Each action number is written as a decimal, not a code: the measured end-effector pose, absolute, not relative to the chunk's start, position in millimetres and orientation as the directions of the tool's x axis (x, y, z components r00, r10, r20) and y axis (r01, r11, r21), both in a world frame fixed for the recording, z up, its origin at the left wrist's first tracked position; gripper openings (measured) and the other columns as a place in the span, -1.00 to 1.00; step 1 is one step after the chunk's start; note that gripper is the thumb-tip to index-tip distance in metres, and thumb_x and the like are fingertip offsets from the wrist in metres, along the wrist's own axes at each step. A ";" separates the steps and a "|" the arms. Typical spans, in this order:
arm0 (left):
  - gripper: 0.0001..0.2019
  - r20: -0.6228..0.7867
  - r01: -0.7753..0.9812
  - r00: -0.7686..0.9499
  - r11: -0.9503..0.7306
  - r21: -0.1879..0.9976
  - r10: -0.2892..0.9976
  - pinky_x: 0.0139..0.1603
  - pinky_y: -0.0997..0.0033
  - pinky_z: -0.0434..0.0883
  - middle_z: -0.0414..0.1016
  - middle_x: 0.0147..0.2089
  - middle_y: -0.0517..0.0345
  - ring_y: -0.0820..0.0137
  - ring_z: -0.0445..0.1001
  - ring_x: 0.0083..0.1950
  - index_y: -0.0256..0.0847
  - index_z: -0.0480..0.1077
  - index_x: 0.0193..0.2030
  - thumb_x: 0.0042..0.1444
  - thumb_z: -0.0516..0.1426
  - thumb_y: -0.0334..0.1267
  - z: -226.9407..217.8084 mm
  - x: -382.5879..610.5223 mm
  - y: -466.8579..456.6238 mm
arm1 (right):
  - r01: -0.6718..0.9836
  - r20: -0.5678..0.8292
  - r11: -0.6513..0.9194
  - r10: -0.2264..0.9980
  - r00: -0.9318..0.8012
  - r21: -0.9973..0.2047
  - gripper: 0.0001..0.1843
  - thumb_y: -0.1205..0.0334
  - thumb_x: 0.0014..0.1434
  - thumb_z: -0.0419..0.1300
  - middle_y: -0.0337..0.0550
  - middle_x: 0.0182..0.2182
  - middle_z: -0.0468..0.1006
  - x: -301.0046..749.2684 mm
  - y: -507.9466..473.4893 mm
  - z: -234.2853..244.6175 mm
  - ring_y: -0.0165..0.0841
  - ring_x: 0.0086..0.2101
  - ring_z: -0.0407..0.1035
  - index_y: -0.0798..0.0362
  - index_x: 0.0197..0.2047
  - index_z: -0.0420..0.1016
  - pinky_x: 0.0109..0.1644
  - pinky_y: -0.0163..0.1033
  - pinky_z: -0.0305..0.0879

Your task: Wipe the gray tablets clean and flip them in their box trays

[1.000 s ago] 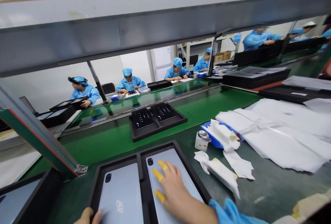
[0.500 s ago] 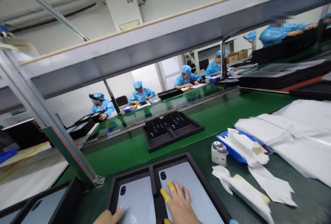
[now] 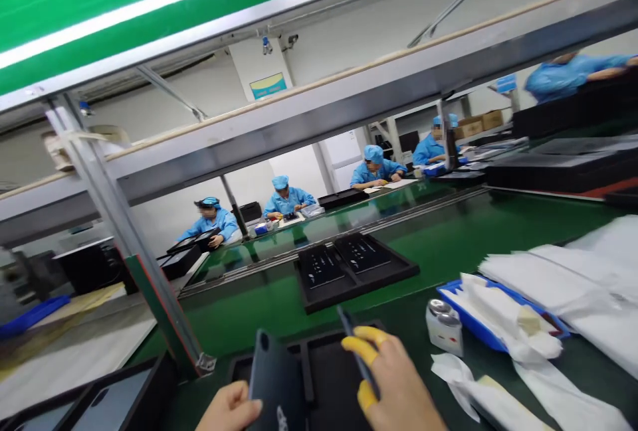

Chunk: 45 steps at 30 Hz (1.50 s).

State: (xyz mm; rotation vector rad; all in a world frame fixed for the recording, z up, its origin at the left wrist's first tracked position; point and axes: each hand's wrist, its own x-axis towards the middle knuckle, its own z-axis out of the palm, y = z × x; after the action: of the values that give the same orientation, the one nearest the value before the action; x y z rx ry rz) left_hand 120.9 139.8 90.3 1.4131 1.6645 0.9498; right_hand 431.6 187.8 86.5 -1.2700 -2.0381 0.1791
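Note:
My left hand (image 3: 226,408) grips the edge of a blue-grey tablet (image 3: 278,378), which stands tilted up out of the left compartment of a black tray (image 3: 333,381). Yellow finger cots cover some fingers of my right hand (image 3: 399,383), which is closed around a second tablet (image 3: 347,322). That one is turned almost edge-on above the right compartment, whose dark floor shows. The lower parts of both hands run out of the frame at the bottom.
A black tray (image 3: 359,285) with two dark printed sheets lies on the green belt. To the right are a metal-topped bottle (image 3: 443,328), a blue wipe box (image 3: 478,321) and white sheets (image 3: 563,278). A metal post (image 3: 149,278) and another tablet tray (image 3: 149,398) stand left. Co-workers sit opposite.
Both tablets have been lifted from lying flat in the tray, and each hand has closed on one. The camera view has tilted up and to the left.

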 end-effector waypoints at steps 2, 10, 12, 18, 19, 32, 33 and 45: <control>-0.44 -0.009 0.524 -0.150 0.087 0.847 0.989 -0.40 0.37 0.01 -0.04 -0.59 0.42 0.53 0.00 -0.52 -0.10 0.00 -0.57 -0.19 0.23 0.25 100.2 141.1 144.0 | 0.782 0.409 0.403 0.888 -0.208 -0.476 -0.40 0.36 0.04 0.04 0.12 0.00 0.52 455.2 189.0 100.5 -0.07 0.08 0.38 0.09 0.16 0.49 0.21 0.02 0.25; -0.88 -0.009 0.699 -0.140 0.105 0.708 0.990 -0.13 0.27 0.33 0.52 -0.24 0.15 0.34 0.45 -0.21 -0.23 0.39 -0.25 0.06 0.08 -0.41 126.0 182.2 143.5 | 0.901 0.000 0.144 0.987 -0.158 -0.410 -0.59 0.12 0.19 0.08 0.15 -0.27 0.63 491.5 196.6 125.7 0.06 -0.21 0.52 0.09 0.03 0.53 -0.10 0.03 0.28; -0.85 -0.004 0.712 -0.124 0.092 0.697 0.992 -0.06 0.25 0.34 0.54 -0.19 0.09 0.30 0.47 -0.15 -0.24 0.40 -0.23 0.09 0.03 -0.40 123.6 178.1 140.9 | 0.907 0.007 0.143 0.988 -0.153 -0.397 -0.62 0.13 0.18 0.13 0.21 -0.18 0.62 490.8 193.6 131.8 0.07 -0.12 0.51 0.09 0.01 0.55 -0.09 -0.01 0.26; -0.78 -0.004 0.759 -0.095 0.075 0.647 0.996 0.03 0.31 0.32 0.56 -0.12 0.04 0.23 0.50 -0.02 -0.18 0.37 -0.17 0.14 -0.06 -0.29 121.6 158.3 135.9 | 0.872 0.075 0.232 0.972 -0.222 -0.430 -0.80 0.34 0.21 0.09 0.01 -0.27 0.62 487.7 188.5 141.8 -0.13 -0.21 0.51 0.08 -0.21 0.55 -0.22 -0.21 0.20; -0.77 0.003 0.772 -0.100 0.076 0.630 0.995 0.06 0.30 0.31 0.56 -0.10 0.03 0.22 0.49 0.00 -0.17 0.36 -0.14 0.15 -0.06 -0.26 124.8 156.3 136.0 | 0.863 0.094 0.229 0.973 -0.209 -0.451 -0.79 0.36 0.22 0.07 -0.03 -0.31 0.62 485.9 187.0 143.9 -0.17 -0.25 0.50 0.08 -0.21 0.54 -0.25 -0.24 0.18; -0.83 0.088 0.882 -0.242 0.181 0.435 0.966 -0.08 0.19 0.39 0.47 -0.27 0.13 0.33 0.45 -0.21 -0.24 0.35 -0.22 0.30 -0.01 -0.24 147.1 168.8 192.1 | 0.848 0.198 0.310 0.949 -0.247 -0.429 -0.80 0.33 0.25 0.07 -0.06 -0.29 0.62 405.5 222.4 151.0 -0.22 -0.25 0.51 0.09 -0.17 0.52 -0.28 -0.28 0.14; -0.82 0.086 0.885 -0.242 0.184 0.427 0.967 -0.09 0.20 0.40 0.46 -0.29 0.15 0.34 0.44 -0.23 -0.24 0.36 -0.24 0.30 0.01 -0.21 146.8 168.6 196.7 | 0.862 0.192 0.307 0.949 -0.249 -0.402 -0.76 0.30 0.25 0.06 -0.02 -0.25 0.63 401.4 224.4 151.4 -0.18 -0.22 0.52 0.10 -0.10 0.52 -0.25 -0.26 0.17; -0.64 -0.015 0.880 -0.267 0.250 0.403 0.964 -0.10 0.19 0.47 0.50 -0.30 0.13 0.36 0.48 -0.24 -0.26 0.42 -0.28 0.27 0.08 0.04 160.2 159.7 250.4 | 0.917 0.003 0.186 0.980 -0.198 -0.351 -0.62 0.10 0.15 0.18 0.15 -0.14 0.62 369.6 270.6 176.0 -0.06 -0.10 0.52 0.17 -0.07 0.57 -0.19 -0.18 0.31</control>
State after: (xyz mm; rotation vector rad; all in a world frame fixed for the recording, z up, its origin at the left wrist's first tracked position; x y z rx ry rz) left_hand 159.7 250.4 160.2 1.7176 2.2650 0.4634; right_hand 369.6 270.6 176.0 -1.8263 -2.2332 0.4028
